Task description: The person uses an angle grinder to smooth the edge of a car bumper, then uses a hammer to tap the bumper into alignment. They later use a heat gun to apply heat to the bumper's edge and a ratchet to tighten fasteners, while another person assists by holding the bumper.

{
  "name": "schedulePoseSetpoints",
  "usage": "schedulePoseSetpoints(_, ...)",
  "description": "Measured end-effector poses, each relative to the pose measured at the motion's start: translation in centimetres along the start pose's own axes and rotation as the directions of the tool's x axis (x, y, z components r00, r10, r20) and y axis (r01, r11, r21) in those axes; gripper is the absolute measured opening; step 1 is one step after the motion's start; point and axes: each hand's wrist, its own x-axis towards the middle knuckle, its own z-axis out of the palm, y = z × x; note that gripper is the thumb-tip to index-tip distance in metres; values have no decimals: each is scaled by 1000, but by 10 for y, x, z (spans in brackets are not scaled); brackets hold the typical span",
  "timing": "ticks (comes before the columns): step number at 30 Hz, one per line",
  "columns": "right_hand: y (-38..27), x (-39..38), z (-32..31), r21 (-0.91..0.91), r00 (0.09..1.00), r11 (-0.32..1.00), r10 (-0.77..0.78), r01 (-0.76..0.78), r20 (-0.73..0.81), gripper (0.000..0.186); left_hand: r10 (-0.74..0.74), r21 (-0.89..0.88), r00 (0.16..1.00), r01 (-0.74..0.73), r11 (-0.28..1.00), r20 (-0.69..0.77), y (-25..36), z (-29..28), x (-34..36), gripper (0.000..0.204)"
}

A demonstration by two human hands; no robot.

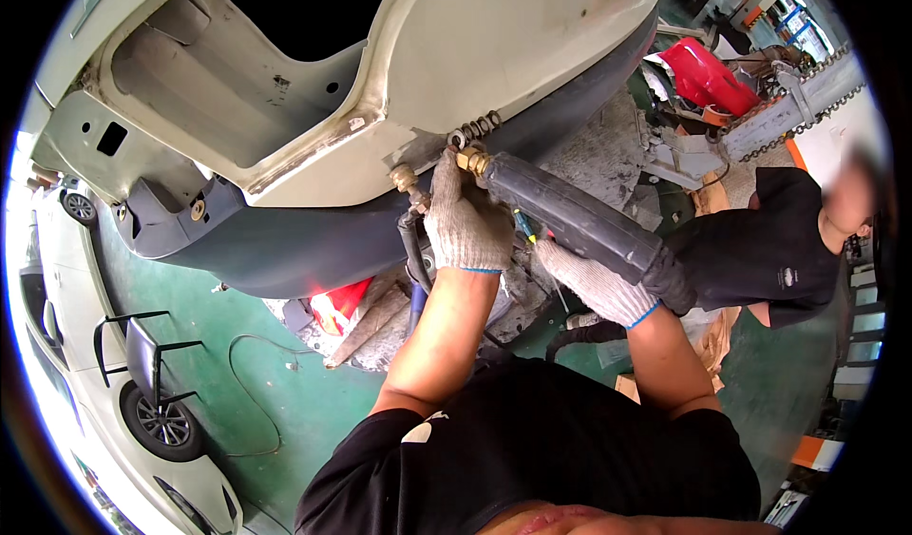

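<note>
My left hand (469, 223), in a pale knit glove, reaches up to a brass fitting (472, 161) on the end of a dark, thick cylindrical tool (575, 207). Its fingers are closed about the fitting. My right hand (600, 283), gloved alike, supports the cylinder from below, its fingers partly hidden. Beyond the fitting sits a metal coil (475, 129) against the car body panel (328, 160). Left of my left hand, a second brass fitting (406, 178) joins a black hose (413, 245). A green-and-yellow handle (525, 227) shows beside my right hand; whether it is held, I cannot tell.
Below the dark bumper (313, 240) lie scraps and a red part (342, 305). At right, a person in a black shirt (760, 245) is close by, near a chained metal beam (788, 107). A black stool (144, 359) and a white car (85, 373) stand left. A cable (233, 354) crosses the green floor.
</note>
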Motion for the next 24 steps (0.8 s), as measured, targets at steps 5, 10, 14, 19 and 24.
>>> schedulePoseSetpoints(5,-3,1,-5,-97,999,995,23,-20,35,36,4,-28,998,-2,1000,61,-1,-5,3,22)
schedulePoseSetpoints(10,-8,7,-13,-118,998,993,35,-27,60,36,-3,-47,1000,4,999,28,-2,-3,3,22)
schedulePoseSetpoints(14,-8,10,-20,-95,982,987,142,-131,121,36,-15,-19,1000,15,1000,-11,-4,-3,4,22)
schedulePoseSetpoints(19,-6,14,-25,12,992,995,95,-96,86,27,13,18,999,-14,1000,40,-6,-11,10,25)
schedulePoseSetpoints(24,-5,18,-29,-10,995,996,-93,93,25,26,-25,-13,999,25,1000,25,-6,-9,6,26)
